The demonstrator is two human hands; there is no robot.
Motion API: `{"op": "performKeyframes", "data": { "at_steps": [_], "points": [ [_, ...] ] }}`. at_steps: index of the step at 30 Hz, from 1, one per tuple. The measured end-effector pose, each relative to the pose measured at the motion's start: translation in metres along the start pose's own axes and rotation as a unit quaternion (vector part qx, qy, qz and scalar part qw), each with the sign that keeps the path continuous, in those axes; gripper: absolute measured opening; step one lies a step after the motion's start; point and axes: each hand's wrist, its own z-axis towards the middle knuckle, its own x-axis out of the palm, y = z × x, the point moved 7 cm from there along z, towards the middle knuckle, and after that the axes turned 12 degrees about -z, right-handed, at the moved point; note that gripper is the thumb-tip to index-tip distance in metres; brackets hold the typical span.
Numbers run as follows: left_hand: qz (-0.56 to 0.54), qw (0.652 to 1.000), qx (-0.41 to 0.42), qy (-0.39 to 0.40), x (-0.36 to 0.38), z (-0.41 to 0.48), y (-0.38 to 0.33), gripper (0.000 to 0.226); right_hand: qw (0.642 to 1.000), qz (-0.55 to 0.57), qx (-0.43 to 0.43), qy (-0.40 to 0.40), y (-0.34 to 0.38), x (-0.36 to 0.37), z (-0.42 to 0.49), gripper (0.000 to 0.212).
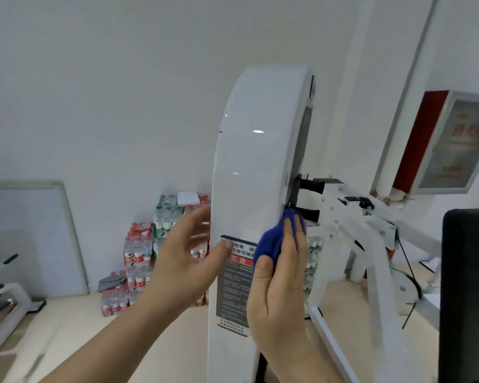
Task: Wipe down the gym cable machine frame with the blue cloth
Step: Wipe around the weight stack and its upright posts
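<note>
The blue cloth (271, 244) is bunched against the right edge of the white frame cover (255, 150), beside the warning label (233, 286). The right hand (280, 288) pinches it between thumb and fingers. The left hand (183, 252), fingers spread, touches the cover's left side.

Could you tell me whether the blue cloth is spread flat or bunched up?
Bunched up: the blue cloth is a wad gripped by the right hand, pressed against the white frame.
</note>
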Motion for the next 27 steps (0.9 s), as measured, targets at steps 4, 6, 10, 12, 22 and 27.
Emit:
{"op": "performKeyframes", "data": {
  "at_steps": [4, 6, 10, 12, 22, 27],
  "points": [
    [-0.006, 0.999, 0.032, 0.009, 0.001, 0.025, -0.024, 0.058, 0.998, -0.023, -0.034, -0.057, 0.011, -0.013, 0.032, 0.054],
    [0.0, 0.999, 0.048, 0.02, 0.003, 0.027, -0.028, 0.059, 0.997, -0.033, -0.04, -0.063, 0.004, -0.01, 0.024, 0.054],
    [-0.006, 0.998, 0.044, 0.038, 0.006, 0.026, -0.028, 0.061, 0.996, -0.045, -0.044, -0.064, 0.002, 0.0, -0.001, 0.061],
    [0.003, 0.998, 0.051, 0.041, 0.003, 0.032, -0.032, 0.058, 0.996, -0.035, -0.055, -0.059, 0.011, -0.003, 0.019, 0.06],
    [-0.056, 0.997, 0.042, 0.036, 0.002, 0.029, -0.025, 0.057, 0.993, -0.066, -0.044, -0.09, 0.051, -0.025, 0.114, 0.055],
    [-0.009, 0.998, 0.055, 0.039, -0.001, 0.021, -0.026, 0.06, 0.995, -0.062, 0.073, 0.002, -0.01, 0.001, 0.011, 0.057]
  ]
}}
